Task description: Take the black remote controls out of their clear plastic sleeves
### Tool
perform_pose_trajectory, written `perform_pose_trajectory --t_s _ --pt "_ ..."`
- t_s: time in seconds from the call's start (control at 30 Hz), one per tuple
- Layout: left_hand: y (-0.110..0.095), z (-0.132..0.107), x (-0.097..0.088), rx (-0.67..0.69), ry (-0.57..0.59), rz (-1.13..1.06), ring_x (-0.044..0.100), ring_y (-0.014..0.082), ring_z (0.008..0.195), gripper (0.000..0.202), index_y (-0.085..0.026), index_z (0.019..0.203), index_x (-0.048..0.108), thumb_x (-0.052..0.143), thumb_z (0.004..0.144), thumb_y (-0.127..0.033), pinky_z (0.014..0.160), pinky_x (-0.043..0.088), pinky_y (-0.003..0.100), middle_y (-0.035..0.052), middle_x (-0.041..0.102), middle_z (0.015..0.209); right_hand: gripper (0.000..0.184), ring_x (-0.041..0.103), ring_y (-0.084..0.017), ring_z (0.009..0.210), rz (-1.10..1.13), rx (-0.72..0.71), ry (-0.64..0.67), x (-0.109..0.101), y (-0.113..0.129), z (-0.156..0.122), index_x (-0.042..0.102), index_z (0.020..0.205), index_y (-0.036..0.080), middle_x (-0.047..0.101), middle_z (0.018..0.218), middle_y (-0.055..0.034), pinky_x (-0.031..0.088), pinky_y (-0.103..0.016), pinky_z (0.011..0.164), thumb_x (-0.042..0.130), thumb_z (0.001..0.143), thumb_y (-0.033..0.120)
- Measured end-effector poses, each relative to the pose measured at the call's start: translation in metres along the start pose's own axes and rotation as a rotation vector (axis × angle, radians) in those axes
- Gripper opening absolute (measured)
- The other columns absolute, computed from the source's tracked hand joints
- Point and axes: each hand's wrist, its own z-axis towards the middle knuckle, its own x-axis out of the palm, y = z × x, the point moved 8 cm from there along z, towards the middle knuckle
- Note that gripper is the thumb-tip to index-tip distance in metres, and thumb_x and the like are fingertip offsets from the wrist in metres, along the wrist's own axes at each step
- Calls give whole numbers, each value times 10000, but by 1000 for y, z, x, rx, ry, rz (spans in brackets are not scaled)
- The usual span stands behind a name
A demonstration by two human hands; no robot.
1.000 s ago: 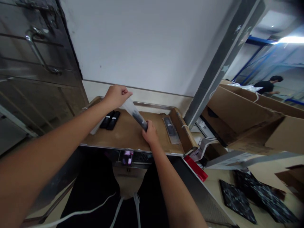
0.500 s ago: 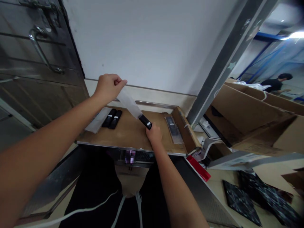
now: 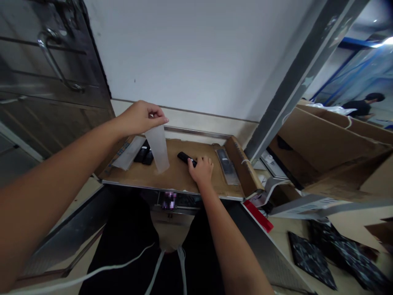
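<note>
my right hand (image 3: 202, 169) lay nearest me on the cardboard tray (image 3: 172, 176), fingers curled over the near end of the black remote (image 3: 186, 158), which lay flat, its long axis running away and to my left. beyond, my left hand (image 3: 139, 118) pinched the empty clear sleeve (image 3: 157, 148) (hanging limp). the unsleeving looked done; next i would need to set both aside.

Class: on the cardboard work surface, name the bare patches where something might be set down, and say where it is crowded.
Bare cardboard lies along the near edge, below the hanging plastic sleeve. Crowded: black remotes far left, bagged remote right, and right hand on a remote mid-surface.
</note>
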Motion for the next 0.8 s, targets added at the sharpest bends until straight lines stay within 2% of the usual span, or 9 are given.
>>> perform_pose_trajectory --t_s 0.1,0.17,0.27,0.33,0.4,0.5,0.67,0.8 --pt "-10 -5 2 23 -4 -22 504 115 618 312 -169 852 735 659 776 -463 600 367 244 18 645 720 345 509 -275 1150 266 -158 -28 -15 21 -5 620 1133 163 616 1176 -153 367 -421 1002 441 962 403" --pt "-14 -7 4 41 -14 -38 506 108 624 315 -170 886 738 652 782 -454 601 373 239 32 673 802 374 539 -241 1151 546 -214 56 -19 37 -9 559 1246 185 625 1208 -124 394 -377 996 450 959 398" --pt "-13 -7 9 73 8 -62 502 107 629 308 -169 890 739 651 781 -444 592 374 233 41 683 832 462 613 -204 1024 979 -102 371 -6 59 -15 482 1336 225 670 1107 -71 466 -327 887 490 932 450" --pt "-7 -5 12 82 11 -66 488 104 612 297 -171 879 736 652 782 -438 580 366 232 34 676 799 456 626 -186 914 1153 -14 610 5 72 -23 555 1246 234 679 1018 -39 483 -294 796 584 869 489" --pt "1 -4 12 79 -7 -61 466 100 583 283 -175 872 732 651 786 -432 564 352 234 22 660 751 417 613 -164 819 1217 42 775 13 78 -33 648 1065 215 678 939 -19 474 -266 725 682 786 523" --pt "14 -5 12 64 -28 -42 468 107 574 262 -180 870 728 645 792 -416 563 351 242 15 649 722 426 571 -128 664 1228 115 868 22 75 -49 680 871 187 652 775 7 446 -239 616 713 740 591" --pt "40 -7 11 44 -89 15 507 123 620 227 -183 870 724 641 788 -377 623 379 248 29 691 815 484 558 -123 514 1233 152 905 26 76 -73 630 764 196 609 632 27 440 -244 492 649 769 679" --pt "63 -5 16 29 -105 15 514 137 624 195 -194 824 726 664 761 -368 635 374 255 33 693 782 489 572 -113 490 1204 105 970 19 83 -83 643 756 185 659 646 5 414 -225 458 618 806 671"
